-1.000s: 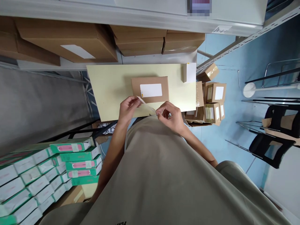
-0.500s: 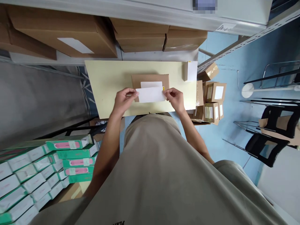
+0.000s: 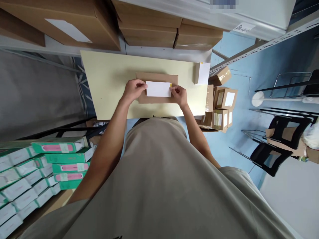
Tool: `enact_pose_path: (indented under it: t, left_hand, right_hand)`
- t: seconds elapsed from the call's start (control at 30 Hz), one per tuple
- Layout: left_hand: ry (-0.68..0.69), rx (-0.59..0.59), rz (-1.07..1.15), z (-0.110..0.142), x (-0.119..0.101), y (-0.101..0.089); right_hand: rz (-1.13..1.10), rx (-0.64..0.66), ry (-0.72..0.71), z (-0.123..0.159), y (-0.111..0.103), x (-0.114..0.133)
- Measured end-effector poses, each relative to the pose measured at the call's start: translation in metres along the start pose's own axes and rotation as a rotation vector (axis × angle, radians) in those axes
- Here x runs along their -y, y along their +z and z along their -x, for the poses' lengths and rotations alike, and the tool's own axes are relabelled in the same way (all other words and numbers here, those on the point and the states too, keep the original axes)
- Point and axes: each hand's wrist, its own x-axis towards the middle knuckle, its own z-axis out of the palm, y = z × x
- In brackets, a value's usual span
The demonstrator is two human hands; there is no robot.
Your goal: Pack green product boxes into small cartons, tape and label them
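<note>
A white rectangular label [image 3: 159,89] with a small yellow mark at its right corner lies over a brown cardboard box [image 3: 157,100]. My left hand [image 3: 134,90] pinches the label's left edge between thumb and fingers. At its right edge, near the yellow mark, my right hand [image 3: 179,95] pinches it too. Whether the label touches the box all over I cannot tell. The box rests flat on a pale yellow tabletop [image 3: 112,86]. A white block that looks like a stack of labels [image 3: 203,73] stands at the table's right end.
Large cardboard boxes [image 3: 149,37] sit on the shelf behind the table, under a metal shelf beam [image 3: 199,18]. Smaller taped cartons [image 3: 225,98] are stacked on the floor to the right, with black chairs [image 3: 271,157] beyond. Green-and-white boxes [image 3: 59,157] are piled at lower left.
Both hands have moved the label away from my body, onto the middle of the box. It now covers the white patch that was visible on the box before. The camera view has shifted slightly.
</note>
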Motion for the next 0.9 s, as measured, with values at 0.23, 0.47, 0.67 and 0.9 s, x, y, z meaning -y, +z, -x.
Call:
enact_pose_path:
  t: [0.23, 0.47, 0.67, 0.9]
  left_hand:
    - [0.006, 0.016, -0.04, -0.0069, 0.0063, 0.0009]
    - [0.012, 0.003, -0.058, -0.0083, 0.0108, 0.0057]
    - [0.005, 0.0, -0.058, -0.0072, 0.0102, 0.0061]
    - [0.019, -0.013, -0.088, -0.0029, 0.004, 0.0052]
  right_hand:
    - [0.094, 0.01, -0.027, -0.005, 0.0019, -0.0094]
    - [0.13, 0.004, 0.002, -0.0085, 0.0023, -0.0084]
    - [0.152, -0.008, 0.0, -0.0061, 0.0034, -0.0047]
    - [0.127, -0.024, 0.001, -0.0031, 0.0034, -0.0016]
